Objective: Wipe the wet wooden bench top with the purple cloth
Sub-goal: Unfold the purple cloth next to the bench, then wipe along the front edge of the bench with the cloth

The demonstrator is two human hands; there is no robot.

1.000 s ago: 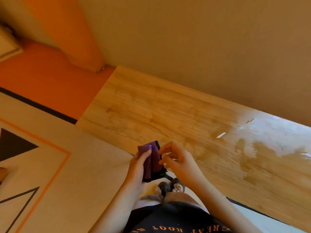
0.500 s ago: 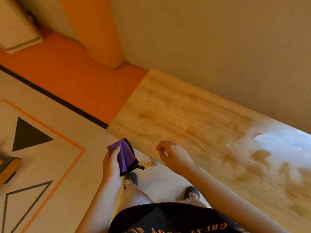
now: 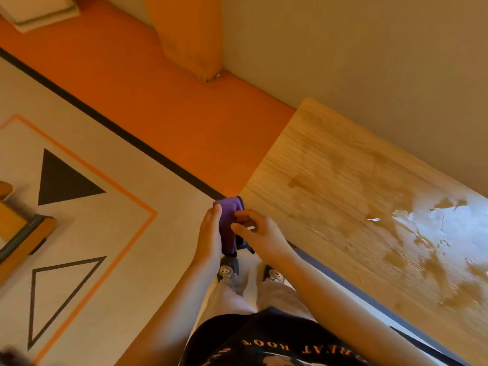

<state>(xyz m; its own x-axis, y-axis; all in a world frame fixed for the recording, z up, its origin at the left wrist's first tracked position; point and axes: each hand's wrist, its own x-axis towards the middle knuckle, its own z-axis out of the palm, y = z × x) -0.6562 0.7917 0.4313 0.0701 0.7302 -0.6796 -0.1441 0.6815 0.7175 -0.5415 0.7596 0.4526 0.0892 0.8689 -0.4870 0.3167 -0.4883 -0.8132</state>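
Observation:
A folded purple cloth (image 3: pixel 229 223) with a dark edge hangs upright between both hands, just off the near left corner of the wooden bench top (image 3: pixel 338 180). My left hand (image 3: pixel 210 237) grips the cloth from the left, thumb near its top. My right hand (image 3: pixel 260 237) pinches its right side with thumb and fingers. The bench runs from the centre to the lower right along the wall. Darker damp patches cover its middle, and a shiny pool of water (image 3: pixel 443 228) lies toward the right.
A beige wall (image 3: pixel 369 62) borders the bench's far side. An orange floor strip (image 3: pixel 148 96) and a patterned floor (image 3: pixel 79 233) with black triangles spread to the left. A wooden furniture edge (image 3: pixel 23 233) shows at far left. My feet (image 3: pixel 250 273) stand beside the bench's front edge.
My right hand has left the bench edge and come back onto the cloth held by my left hand. The view has swung left, so the bench now sits further right.

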